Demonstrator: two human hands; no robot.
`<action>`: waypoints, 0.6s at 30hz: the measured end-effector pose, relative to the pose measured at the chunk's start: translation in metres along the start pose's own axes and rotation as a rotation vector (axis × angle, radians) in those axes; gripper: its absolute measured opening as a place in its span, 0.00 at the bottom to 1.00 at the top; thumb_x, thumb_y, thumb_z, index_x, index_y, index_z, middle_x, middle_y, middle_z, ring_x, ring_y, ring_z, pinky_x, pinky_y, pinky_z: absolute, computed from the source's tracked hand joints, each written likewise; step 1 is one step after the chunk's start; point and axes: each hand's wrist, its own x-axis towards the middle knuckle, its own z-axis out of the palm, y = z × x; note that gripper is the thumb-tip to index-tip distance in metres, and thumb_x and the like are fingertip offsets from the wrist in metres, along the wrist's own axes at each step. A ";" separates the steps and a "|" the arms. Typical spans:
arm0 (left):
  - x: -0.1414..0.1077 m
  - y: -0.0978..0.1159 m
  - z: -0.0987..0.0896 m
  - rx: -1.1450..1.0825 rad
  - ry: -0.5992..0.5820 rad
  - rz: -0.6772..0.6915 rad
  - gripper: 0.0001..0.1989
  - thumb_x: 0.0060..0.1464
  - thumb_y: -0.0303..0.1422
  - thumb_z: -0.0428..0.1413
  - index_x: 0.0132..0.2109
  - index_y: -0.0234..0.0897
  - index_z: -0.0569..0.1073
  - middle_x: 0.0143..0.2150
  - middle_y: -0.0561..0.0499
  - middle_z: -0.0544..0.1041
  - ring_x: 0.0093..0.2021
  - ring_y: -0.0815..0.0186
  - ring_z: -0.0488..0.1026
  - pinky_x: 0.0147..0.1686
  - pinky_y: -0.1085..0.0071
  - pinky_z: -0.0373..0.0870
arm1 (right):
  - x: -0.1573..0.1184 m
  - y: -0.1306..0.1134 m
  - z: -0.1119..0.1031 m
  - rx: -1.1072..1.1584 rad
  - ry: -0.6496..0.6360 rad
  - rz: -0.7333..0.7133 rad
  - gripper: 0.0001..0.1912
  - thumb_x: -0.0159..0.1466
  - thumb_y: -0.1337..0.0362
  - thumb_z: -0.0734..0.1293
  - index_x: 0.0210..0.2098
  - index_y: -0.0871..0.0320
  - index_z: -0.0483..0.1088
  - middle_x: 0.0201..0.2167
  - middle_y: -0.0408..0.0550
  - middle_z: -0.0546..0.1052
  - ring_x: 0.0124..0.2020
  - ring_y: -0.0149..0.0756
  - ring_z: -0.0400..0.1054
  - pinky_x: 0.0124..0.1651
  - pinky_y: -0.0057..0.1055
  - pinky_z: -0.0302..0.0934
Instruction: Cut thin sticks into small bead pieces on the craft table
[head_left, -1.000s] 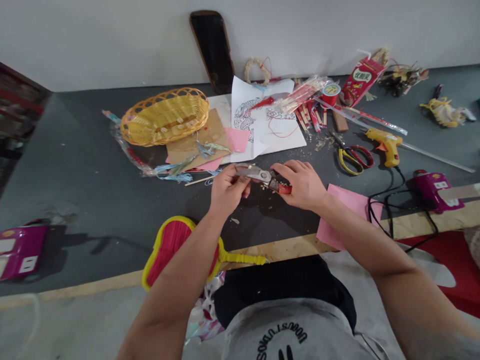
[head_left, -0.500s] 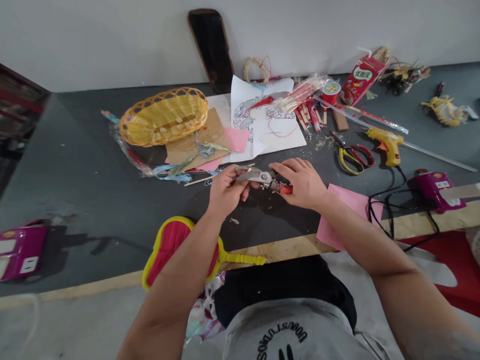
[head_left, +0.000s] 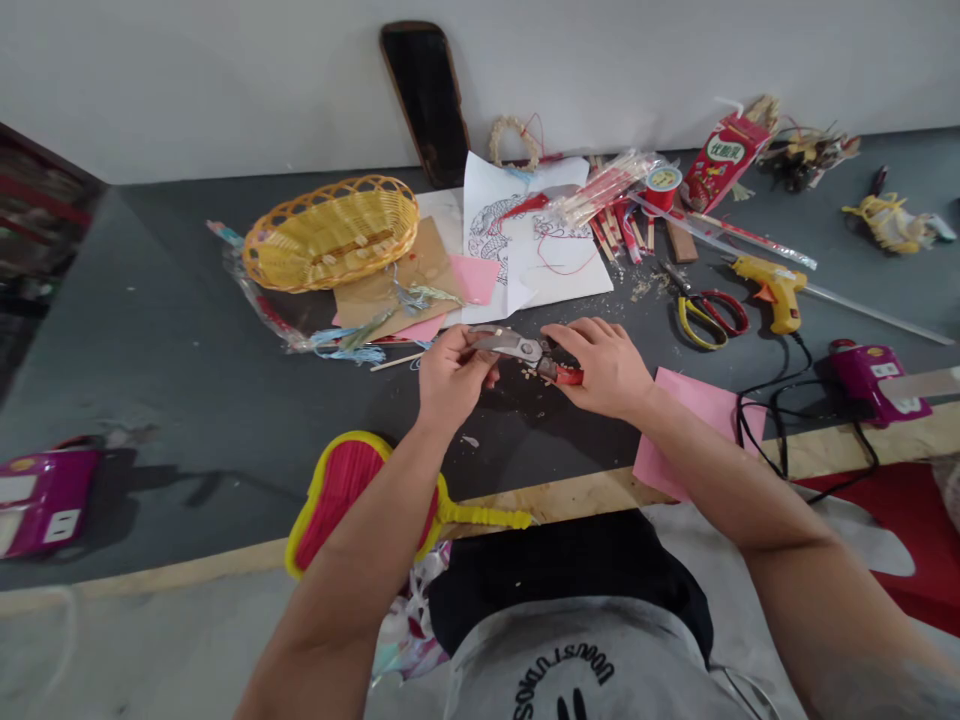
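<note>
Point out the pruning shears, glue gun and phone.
Pruning shears (head_left: 529,351): head view, on the metal pivot.
Glue gun (head_left: 773,285): head view, on the yellow body.
Phone (head_left: 427,105): head view, middle of the dark screen.

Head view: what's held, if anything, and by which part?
The right grip holds the shears by their red handle; the left grip is at the blades, but what it holds there can't be told.
</note>
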 end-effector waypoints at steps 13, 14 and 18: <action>-0.001 0.004 -0.003 -0.151 -0.126 -0.177 0.11 0.48 0.35 0.66 0.33 0.36 0.73 0.22 0.54 0.77 0.11 0.77 0.59 0.11 0.78 0.57 | -0.001 0.005 -0.002 0.049 -0.012 -0.068 0.33 0.61 0.59 0.68 0.65 0.55 0.64 0.55 0.56 0.74 0.55 0.51 0.65 0.57 0.46 0.55; -0.001 0.004 -0.003 -0.165 -0.135 -0.189 0.11 0.47 0.35 0.67 0.33 0.36 0.72 0.21 0.54 0.77 0.11 0.77 0.58 0.11 0.79 0.56 | -0.001 0.005 -0.002 0.054 -0.012 -0.074 0.32 0.61 0.59 0.68 0.65 0.55 0.64 0.55 0.56 0.74 0.55 0.51 0.65 0.57 0.46 0.55; -0.002 0.007 -0.003 -0.203 -0.150 -0.213 0.14 0.47 0.37 0.68 0.33 0.37 0.72 0.20 0.55 0.76 0.11 0.77 0.58 0.10 0.79 0.55 | 0.000 0.006 0.000 0.083 -0.014 -0.097 0.30 0.60 0.60 0.68 0.62 0.55 0.67 0.53 0.55 0.75 0.54 0.49 0.67 0.56 0.43 0.57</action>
